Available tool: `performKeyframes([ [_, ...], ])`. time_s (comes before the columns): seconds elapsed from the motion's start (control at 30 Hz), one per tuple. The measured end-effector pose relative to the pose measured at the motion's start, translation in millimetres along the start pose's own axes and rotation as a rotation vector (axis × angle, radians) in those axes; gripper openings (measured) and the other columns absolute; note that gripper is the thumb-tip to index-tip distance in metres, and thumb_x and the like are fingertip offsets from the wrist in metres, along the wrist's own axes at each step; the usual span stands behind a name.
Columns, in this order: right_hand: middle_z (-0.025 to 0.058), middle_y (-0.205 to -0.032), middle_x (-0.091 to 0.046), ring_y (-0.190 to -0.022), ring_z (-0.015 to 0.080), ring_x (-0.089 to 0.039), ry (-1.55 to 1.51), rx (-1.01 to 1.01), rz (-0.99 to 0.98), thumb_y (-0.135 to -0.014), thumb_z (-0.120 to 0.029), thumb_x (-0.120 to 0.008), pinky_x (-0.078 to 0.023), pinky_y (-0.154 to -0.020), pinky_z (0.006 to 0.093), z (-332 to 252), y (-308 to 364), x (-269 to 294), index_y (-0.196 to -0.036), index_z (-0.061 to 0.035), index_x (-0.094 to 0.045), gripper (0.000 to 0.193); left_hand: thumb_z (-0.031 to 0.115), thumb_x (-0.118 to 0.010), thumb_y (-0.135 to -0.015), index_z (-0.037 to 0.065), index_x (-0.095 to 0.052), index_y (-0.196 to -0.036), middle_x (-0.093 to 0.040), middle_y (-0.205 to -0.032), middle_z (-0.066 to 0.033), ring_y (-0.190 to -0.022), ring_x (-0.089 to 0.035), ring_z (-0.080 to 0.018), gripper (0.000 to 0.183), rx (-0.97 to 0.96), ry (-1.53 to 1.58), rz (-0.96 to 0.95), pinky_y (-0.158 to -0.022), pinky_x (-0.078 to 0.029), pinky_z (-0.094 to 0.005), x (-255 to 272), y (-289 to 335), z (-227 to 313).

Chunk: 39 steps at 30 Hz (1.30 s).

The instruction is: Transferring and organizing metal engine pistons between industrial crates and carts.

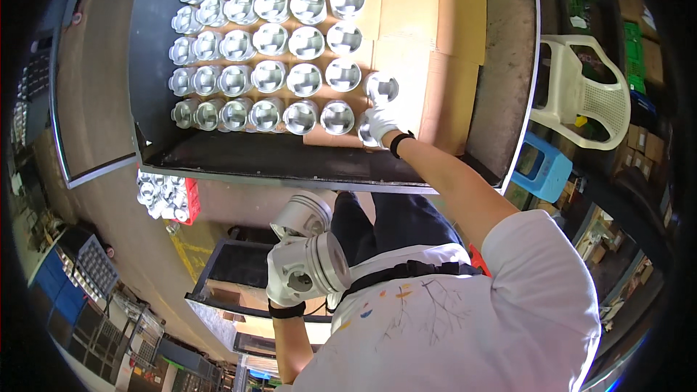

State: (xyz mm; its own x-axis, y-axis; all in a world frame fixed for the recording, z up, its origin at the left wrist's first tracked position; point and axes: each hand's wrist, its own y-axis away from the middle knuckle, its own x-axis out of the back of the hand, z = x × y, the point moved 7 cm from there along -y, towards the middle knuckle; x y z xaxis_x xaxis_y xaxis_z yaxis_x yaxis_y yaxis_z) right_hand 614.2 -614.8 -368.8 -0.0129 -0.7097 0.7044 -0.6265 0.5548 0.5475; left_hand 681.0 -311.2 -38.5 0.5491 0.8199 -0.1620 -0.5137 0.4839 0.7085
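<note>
Two metal pistons are at my left hand (276,284), which wears a white glove and is raised in front of my body. The nearer piston (312,267) shows its ring grooves and pin hole. Just beyond it is the second piston (303,215), also carried there; the fingers under them are mostly hidden. My gloved right hand (382,123) reaches into the large bin and is closed on a piston (364,133) at the right end of the nearest row. Another piston (381,87) stands right behind that one. Several rows of upright pistons (306,42) fill the left side.
Brown cardboard (406,0) lines the dark-walled bin (239,154). Right of it are a cream plastic chair (606,101) and a blue stool (548,174). A red crate (192,199) with metal parts sits on the floor at left, near a black-edged cart (243,265).
</note>
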Motion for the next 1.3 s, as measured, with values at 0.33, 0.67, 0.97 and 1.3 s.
performKeyframes([
  [0.33,0.0188,-0.101,-0.065,-0.084,0.0300,-0.066,0.155,-0.091,0.340,-0.090,-0.016,-0.056,-0.053,-0.071,0.0394,54.6,-39.2,97.0,-0.127,-0.0046,-0.053,0.038,0.014,-0.069,-0.080,-0.002,-0.064,-0.101,-0.068,-0.089,-0.0059,-0.077,-0.063,-0.0112,0.026,-0.052,-0.141,-0.056,-0.070,-0.051,-0.0250,-19.1,-8.9,11.0],
  [0.67,0.0058,-0.061,-0.053,-0.041,0.0148,-0.047,-0.651,-0.368,-0.020,-0.090,-0.009,-0.053,-0.036,-0.036,0.0310,68.2,-55.5,10.2,-0.108,-0.0028,-0.058,0.020,0.013,-0.076,-0.067,-0.003,-0.065,-0.097,-0.068,-0.088,-0.0080,-0.078,-0.064,-0.0141,0.036,-0.235,-0.461,-0.099,-0.073,-0.051,-0.0257,-31.4,-10.7,27.0],
  [0.97,0.0189,-0.106,-0.065,-0.093,0.0240,-0.063,-0.129,0.121,-0.145,-0.098,-0.027,-0.052,-0.051,-0.080,0.0345,-49.9,8.7,142.7,-0.116,0.0038,-0.058,0.036,0.012,-0.072,-0.071,-0.001,-0.067,-0.095,-0.070,-0.088,-0.0105,-0.081,-0.067,-0.0172,0.028,-0.046,-0.487,-0.236,-0.075,-0.052,-0.0299,-80.5,-63.2,48.9],
  [1.3,0.0118,-0.091,-0.069,-0.083,0.0322,-0.066,0.139,0.979,-0.188,-0.088,-0.029,-0.062,-0.054,-0.071,0.0408,-146.1,98.9,216.3,-0.111,-0.0109,-0.064,0.030,0.020,-0.066,-0.075,0.004,-0.068,-0.089,-0.064,-0.094,-0.0236,-0.081,-0.065,-0.0383,0.022,-0.402,-1.283,-0.431,-0.074,-0.052,-0.0459,-198.1,-156.7,25.7],
])
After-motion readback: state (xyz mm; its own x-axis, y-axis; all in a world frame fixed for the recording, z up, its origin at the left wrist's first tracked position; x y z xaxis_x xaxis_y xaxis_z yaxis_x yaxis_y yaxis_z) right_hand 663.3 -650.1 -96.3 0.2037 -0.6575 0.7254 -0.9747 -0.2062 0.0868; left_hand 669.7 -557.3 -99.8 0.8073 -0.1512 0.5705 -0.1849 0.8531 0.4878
